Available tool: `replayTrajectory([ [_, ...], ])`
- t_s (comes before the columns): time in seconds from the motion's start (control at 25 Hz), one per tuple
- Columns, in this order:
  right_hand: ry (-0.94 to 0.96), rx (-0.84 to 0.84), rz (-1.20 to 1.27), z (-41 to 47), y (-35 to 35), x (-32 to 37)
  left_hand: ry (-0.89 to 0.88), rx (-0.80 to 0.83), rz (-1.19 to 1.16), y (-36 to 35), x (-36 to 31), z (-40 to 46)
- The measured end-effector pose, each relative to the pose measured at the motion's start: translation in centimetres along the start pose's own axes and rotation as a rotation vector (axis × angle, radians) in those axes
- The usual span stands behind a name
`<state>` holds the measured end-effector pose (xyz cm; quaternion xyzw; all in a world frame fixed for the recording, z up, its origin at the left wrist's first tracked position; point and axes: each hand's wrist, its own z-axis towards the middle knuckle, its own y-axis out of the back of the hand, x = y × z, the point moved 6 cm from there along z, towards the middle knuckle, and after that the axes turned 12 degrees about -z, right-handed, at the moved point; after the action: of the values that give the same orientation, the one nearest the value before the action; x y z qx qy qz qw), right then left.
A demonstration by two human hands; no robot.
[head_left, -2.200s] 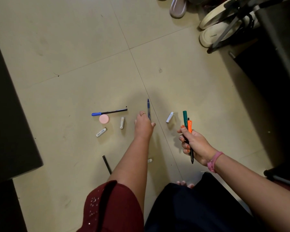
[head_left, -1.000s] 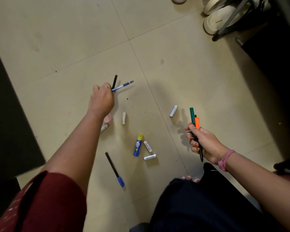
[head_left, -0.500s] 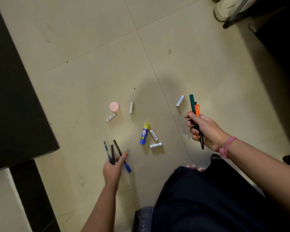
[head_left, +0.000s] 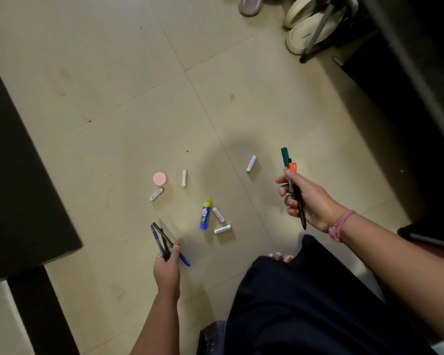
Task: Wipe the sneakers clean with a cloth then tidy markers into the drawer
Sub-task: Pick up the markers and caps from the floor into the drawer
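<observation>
1. Left hand (head_left: 166, 271): low over the tiled floor (head_left: 113, 98), fingers curled round a bundle of pens (head_left: 162, 242): a blue one, a dark one, and a black marker with a blue cap whose cap end pokes out toward the person's right. In the frame from a second ago this hand was stretched far forward with only two pens; the blue-capped marker then lay on the floor.
2. Right hand (head_left: 306, 201): grips a green marker (head_left: 284, 157), an orange marker (head_left: 292, 167) and a black pen (head_left: 299, 208); same grip as in all the earlier frames.
3. On the floor between the hands, unmoved: a blue glue stick with a yellow cap (head_left: 205, 213), two white tubes (head_left: 220, 221) just beside it, a pink round cap (head_left: 160, 178) with a white tube touching or nearly so, and two more white tubes farther out.
4. Pale sneakers (head_left: 308, 32) sit at the top right, under a dark metal frame. The drawer is not identifiable.
</observation>
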<state>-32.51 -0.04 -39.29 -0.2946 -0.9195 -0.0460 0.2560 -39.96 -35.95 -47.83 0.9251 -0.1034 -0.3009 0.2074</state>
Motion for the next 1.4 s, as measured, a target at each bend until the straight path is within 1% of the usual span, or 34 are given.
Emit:
replayTrajectory([
  [0.08, 0.013, 0.027, 0.038, -2.0, 1.0, 1.3, -0.008, 0.073, -0.053, -0.9, -1.6, -1.9],
  [0.32, 0.065, 0.025, 0.107, -11.4, 3.8, 5.7, -0.044, 0.412, -0.109, -4.7, -8.9, -12.0],
  [0.44, 0.136, -0.015, 0.176, -17.6, 4.1, 7.4, -0.067, 0.58, -0.137, -6.1, -13.3, -19.0],
  [0.56, 0.2, -0.064, 0.254, -23.9, 4.2, 7.8, -0.116, 0.749, -0.126, -6.8, -16.8, -26.6],
  [0.72, 0.254, -0.185, 0.353, -31.7, 4.6, 6.4, -0.032, 0.988, -0.24, -6.4, -19.0, -37.3],
  [0.84, 0.302, -0.266, 0.505, -37.5, 5.0, 4.3, -0.013, 1.135, -0.152, -4.7, -18.8, -45.0],
  [0.96, 0.368, -0.287, 0.654, -42.3, 5.6, 1.9, -0.012, 1.248, -0.004, -3.0, -17.2, -50.6],
  [1.12, 0.479, -0.332, 0.819, -47.6, 6.5, -1.3, -0.039, 1.346, 0.135, -1.8, -14.4, -55.4],
  [1.2, 0.517, -0.366, 0.839, -50.0, 6.8, -3.2, -0.039, 1.392, 0.181, -1.4, -13.0, -57.5],
  [1.4, 0.538, -0.441, 0.889, -53.8, 7.3, -7.7, -0.076, 1.444, 0.307, -0.8, -9.1, -61.2],
])
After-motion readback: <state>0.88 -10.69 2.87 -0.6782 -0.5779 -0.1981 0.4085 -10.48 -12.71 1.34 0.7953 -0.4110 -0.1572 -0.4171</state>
